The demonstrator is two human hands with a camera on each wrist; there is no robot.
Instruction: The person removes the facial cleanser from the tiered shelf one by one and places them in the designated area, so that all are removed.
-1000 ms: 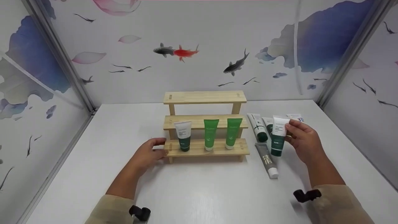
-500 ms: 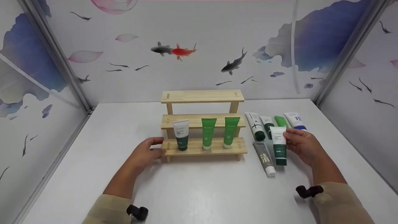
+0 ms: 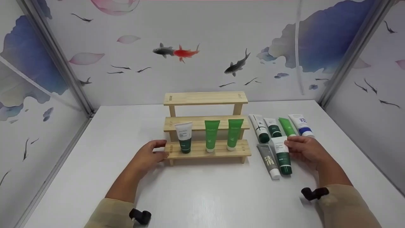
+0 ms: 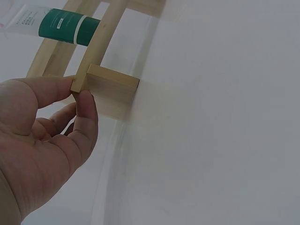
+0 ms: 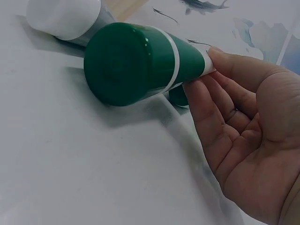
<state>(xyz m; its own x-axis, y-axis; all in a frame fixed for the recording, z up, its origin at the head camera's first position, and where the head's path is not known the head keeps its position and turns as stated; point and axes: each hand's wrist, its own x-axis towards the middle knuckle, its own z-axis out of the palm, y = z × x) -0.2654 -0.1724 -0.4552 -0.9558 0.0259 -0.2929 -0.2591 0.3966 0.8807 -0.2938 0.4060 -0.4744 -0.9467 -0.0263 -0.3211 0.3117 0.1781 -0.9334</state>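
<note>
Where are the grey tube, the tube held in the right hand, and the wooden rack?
Grey tube (image 3: 268,160): head view, on the middle of its body.
Held tube (image 3: 282,157): head view, on the green part of its body.
Wooden rack (image 3: 198,123): head view, on its middle shelf.

1. White table (image 3: 190,196) reaching the far wall (image 3: 196,19).
2. Painted there: a red fish (image 3: 186,53) touching a grey fish (image 3: 163,50), a blue leaf (image 3: 329,38) at right.
3. Left metal post (image 3: 58,60) and right metal post (image 3: 356,53) at the far corners.
</note>
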